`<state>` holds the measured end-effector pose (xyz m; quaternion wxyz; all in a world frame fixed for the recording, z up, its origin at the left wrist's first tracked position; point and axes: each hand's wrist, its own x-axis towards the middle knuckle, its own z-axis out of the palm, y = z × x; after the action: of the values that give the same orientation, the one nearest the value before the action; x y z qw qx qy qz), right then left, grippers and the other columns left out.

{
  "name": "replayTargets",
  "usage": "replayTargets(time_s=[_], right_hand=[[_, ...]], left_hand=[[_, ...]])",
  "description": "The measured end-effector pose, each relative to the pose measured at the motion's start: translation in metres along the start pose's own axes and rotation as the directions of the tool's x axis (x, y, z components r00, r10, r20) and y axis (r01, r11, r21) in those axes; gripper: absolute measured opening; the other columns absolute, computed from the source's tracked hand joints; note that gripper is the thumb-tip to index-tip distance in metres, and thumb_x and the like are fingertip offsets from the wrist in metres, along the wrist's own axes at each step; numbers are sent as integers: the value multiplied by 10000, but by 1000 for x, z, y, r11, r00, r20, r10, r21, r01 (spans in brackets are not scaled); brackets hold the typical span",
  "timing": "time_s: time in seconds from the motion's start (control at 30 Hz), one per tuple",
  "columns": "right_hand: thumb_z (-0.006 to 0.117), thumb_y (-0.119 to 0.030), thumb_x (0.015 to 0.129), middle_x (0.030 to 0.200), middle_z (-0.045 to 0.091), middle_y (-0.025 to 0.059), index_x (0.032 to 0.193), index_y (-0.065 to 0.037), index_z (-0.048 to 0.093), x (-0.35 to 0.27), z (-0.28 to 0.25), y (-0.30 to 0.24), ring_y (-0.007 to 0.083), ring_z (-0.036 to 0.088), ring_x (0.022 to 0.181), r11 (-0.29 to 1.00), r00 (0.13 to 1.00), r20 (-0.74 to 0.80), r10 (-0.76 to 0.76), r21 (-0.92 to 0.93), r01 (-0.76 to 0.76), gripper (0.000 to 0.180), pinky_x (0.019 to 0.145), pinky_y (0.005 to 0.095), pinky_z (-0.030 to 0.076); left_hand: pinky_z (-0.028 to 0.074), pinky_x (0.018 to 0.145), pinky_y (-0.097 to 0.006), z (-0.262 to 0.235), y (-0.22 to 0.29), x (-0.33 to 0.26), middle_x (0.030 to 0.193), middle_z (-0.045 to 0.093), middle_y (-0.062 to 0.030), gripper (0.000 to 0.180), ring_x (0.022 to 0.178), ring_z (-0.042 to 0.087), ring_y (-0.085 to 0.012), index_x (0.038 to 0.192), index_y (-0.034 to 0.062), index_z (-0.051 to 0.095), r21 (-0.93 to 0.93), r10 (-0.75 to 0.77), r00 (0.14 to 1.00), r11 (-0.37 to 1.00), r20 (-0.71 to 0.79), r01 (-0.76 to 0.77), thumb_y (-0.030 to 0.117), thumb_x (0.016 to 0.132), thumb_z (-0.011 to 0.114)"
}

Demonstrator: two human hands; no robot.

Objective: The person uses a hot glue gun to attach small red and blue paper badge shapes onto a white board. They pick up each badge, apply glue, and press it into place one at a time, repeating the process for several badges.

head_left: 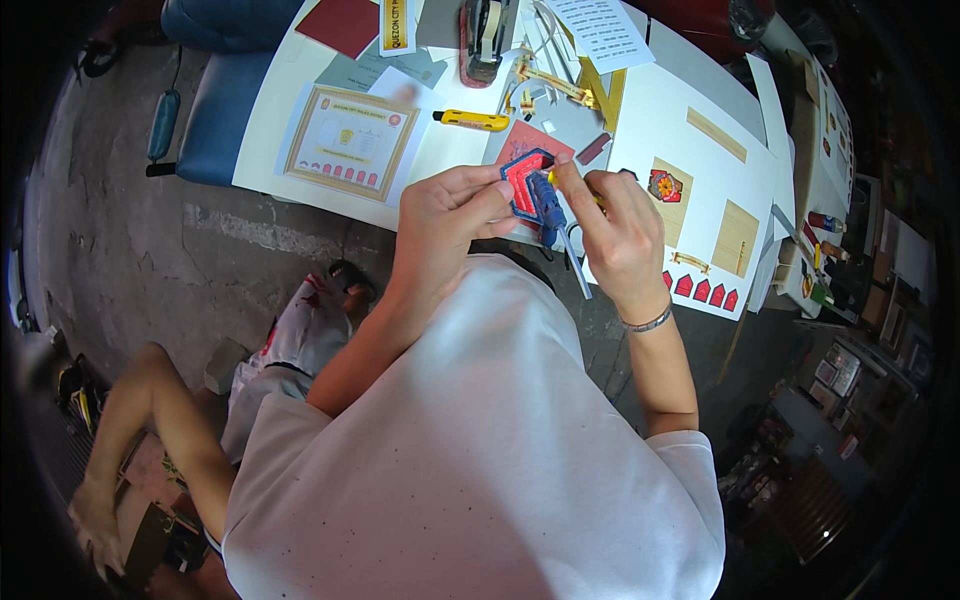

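My left hand (447, 212) pinches a small red shield-shaped cut-out with a blue border (522, 176) over the near edge of the table. My right hand (622, 232) grips a blue glue gun (548, 208), its nozzle touching the cut-out's edge; a grey cord hangs down from it. A bracelet sits on my right wrist. Both forearms rise from my white shirt below.
The white worktable (455, 150) holds a yellow utility knife (471, 121), a framed certificate-like sheet (350, 140), a tape dispenser (484, 40), printed paper, wooden squares (735, 238) and small red pieces (703, 290). Another person (160, 420) crouches on the concrete floor at lower left. Cluttered shelves stand at right.
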<state>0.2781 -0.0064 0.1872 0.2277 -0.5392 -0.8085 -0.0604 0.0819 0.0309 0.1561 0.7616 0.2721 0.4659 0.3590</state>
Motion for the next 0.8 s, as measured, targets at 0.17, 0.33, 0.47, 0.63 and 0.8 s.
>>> replayTargets(time_s=[0.17,0.33,0.47,0.63,0.8], right_hand=[[657,64,843,887,585,104,1193,-60,714,-18,11,32,258,602,752,983,977,-104,184,18,-183,376,669,369,498],[639,-47,972,857,586,131,1163,-27,724,-61,79,121,269,606,748,778,818,17,575,298,-553,210,682,368,490],[726,-143,915,906,761,170,1072,-12,764,-116,167,167,265,743,821,555,582,315,750,178,-812,208,734,354,560],[760,-105,846,882,772,143,975,-24,760,-152,249,175,275,751,786,359,430,512,744,236,-903,152,745,374,577],[766,-88,850,866,755,106,1010,-21,733,-158,276,173,224,723,755,492,517,481,708,189,-850,177,718,346,564]], left_hand=[[648,702,-293,-16,-12,10,1037,742,-143,266,815,754,-200,1222,-52,615,-28,-7,1000,1000,-19,7,92,999,628],[630,824,-327,-44,-39,17,1132,701,-156,282,981,737,-233,1278,-30,562,-60,-75,995,996,-60,72,69,1016,599],[608,921,-363,-52,-62,10,1207,671,-190,281,1109,709,-263,1272,-38,562,-89,-86,989,993,-120,76,34,1006,616],[625,899,-322,-53,-75,-1,1191,683,-208,310,1111,712,-281,1273,-51,564,-165,-113,983,982,-142,89,16,984,655],[637,870,-272,-52,-89,-5,1168,698,-189,316,1085,723,-259,1284,-62,566,-278,-92,980,960,-179,39,15,990,653]])
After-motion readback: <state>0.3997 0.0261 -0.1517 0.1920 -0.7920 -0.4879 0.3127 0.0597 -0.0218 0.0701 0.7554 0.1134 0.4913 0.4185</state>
